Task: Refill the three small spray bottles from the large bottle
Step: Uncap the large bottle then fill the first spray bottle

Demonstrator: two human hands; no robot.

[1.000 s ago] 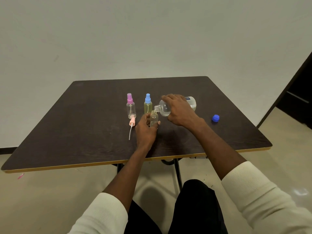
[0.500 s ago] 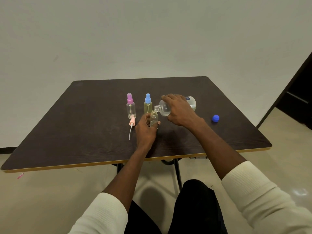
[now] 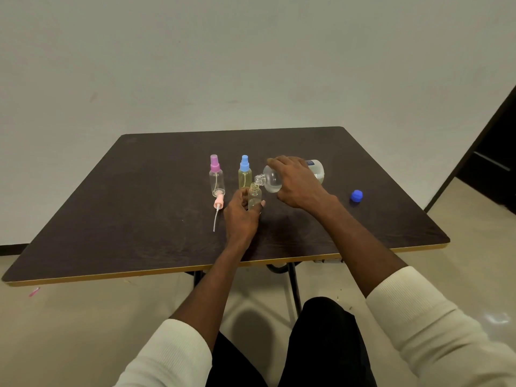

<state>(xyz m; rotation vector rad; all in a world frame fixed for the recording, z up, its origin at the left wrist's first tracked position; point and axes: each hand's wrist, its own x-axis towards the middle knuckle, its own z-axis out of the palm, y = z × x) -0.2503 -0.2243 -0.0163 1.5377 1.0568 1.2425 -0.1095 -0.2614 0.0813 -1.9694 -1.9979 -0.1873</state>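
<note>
My right hand (image 3: 297,182) grips the large clear bottle (image 3: 272,177), tipped on its side with its open neck over the mouth of a small uncapped spray bottle (image 3: 254,194). My left hand (image 3: 241,215) holds that small bottle upright on the dark table (image 3: 139,196); it holds yellowish liquid. Behind it stands a small bottle with a blue spray cap (image 3: 245,172), also yellowish inside. Further left stands a clear small bottle with a purple cap (image 3: 216,175). A pink spray head (image 3: 218,206) with its dip tube lies on the table in front of that one.
The large bottle's blue cap (image 3: 356,196) lies on the table to the right. The table's front edge runs just below my wrists. A dark doorway (image 3: 494,163) is at the far right, and a small pink scrap (image 3: 34,291) lies on the floor at the left.
</note>
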